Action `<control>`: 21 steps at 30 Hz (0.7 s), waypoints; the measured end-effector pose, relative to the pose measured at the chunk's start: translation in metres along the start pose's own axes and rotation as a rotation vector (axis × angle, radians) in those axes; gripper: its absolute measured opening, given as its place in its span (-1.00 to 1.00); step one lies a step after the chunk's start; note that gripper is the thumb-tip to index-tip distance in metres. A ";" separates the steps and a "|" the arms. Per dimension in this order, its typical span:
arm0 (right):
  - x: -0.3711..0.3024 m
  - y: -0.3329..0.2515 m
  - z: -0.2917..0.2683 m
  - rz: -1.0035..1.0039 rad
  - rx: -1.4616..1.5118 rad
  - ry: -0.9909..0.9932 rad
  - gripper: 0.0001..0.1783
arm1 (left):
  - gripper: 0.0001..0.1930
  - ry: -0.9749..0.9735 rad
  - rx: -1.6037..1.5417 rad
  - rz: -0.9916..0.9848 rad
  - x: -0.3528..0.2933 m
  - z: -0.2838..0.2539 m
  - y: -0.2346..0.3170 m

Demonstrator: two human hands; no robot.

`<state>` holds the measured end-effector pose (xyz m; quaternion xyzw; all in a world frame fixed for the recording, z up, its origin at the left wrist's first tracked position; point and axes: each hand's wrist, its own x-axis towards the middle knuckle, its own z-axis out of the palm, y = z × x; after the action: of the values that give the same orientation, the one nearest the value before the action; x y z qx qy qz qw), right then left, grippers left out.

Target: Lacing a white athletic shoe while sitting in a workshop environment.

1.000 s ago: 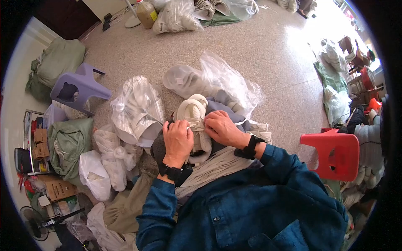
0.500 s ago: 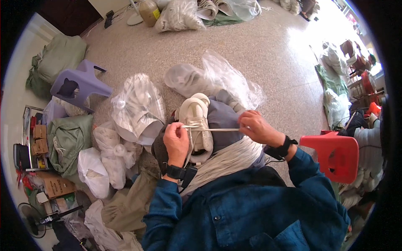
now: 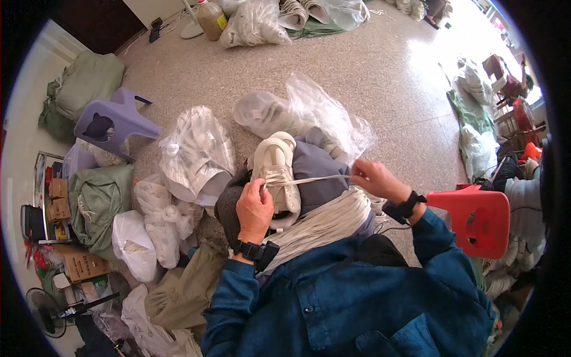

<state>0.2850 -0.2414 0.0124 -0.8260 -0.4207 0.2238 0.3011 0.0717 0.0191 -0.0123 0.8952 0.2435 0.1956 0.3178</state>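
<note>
A cream lace-up sneaker (image 3: 277,156) rests on my grey-clad lap, its toe pointing away from me. From its eyelets a flat white shoelace (image 3: 318,178) runs out to the right, drawn almost straight. My right hand (image 3: 380,180) pinches the far part of that lace, well clear of the shoe. At the sneaker's left side, my left hand (image 3: 254,208) is closed, thumb and fingertips pinched on lace beside the eyelets; the fingers partly hide what they grip. A thick bundle of loose white laces (image 3: 324,221) lies across my lap, below the sneaker.
Clear plastic bags of shoe parts (image 3: 199,152) stand left of my knees, and another clear bag (image 3: 276,113) lies ahead. A purple stool (image 3: 122,119) is at far left, a red stool (image 3: 476,220) at right. Boxes (image 3: 83,265) and a fan (image 3: 44,309) stand lower left.
My right hand has moved a little to the right, stretching the shoelace farther from the sneaker. My left hand has shifted slightly right, closer against the shoe's side.
</note>
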 end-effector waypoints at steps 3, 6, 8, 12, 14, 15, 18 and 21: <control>0.024 -0.023 0.029 -0.219 0.060 0.099 -0.75 | -0.73 0.045 0.006 0.037 -0.004 0.001 0.005; 0.044 -0.055 0.057 -0.438 -0.003 0.147 -0.76 | -0.72 0.084 0.079 0.157 -0.012 0.000 0.005; 0.053 -0.070 0.066 -0.392 -0.038 0.101 -0.77 | -0.69 0.025 0.137 0.203 -0.016 0.000 0.006; 0.067 -0.072 0.086 -0.384 -0.041 0.110 -0.80 | -0.74 0.006 0.351 0.267 -0.018 0.002 0.015; 0.072 -0.075 0.086 -0.408 -0.055 0.088 -0.79 | -0.74 -0.011 0.375 0.250 -0.016 0.004 0.011; 0.072 -0.076 0.085 -0.423 -0.060 0.079 -0.81 | -0.74 -0.011 0.373 0.251 -0.015 0.005 0.009; 0.077 -0.079 0.072 -0.495 -0.179 0.114 -0.83 | -0.78 0.024 0.358 0.254 -0.011 0.004 0.010; 0.072 -0.076 0.067 -0.578 -0.264 0.120 -0.85 | -0.84 0.086 0.250 0.251 -0.010 0.000 0.012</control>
<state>0.2401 -0.1259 0.0077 -0.7160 -0.6447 0.0231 0.2667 0.0671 0.0053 -0.0062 0.9420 0.1655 0.2400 0.1664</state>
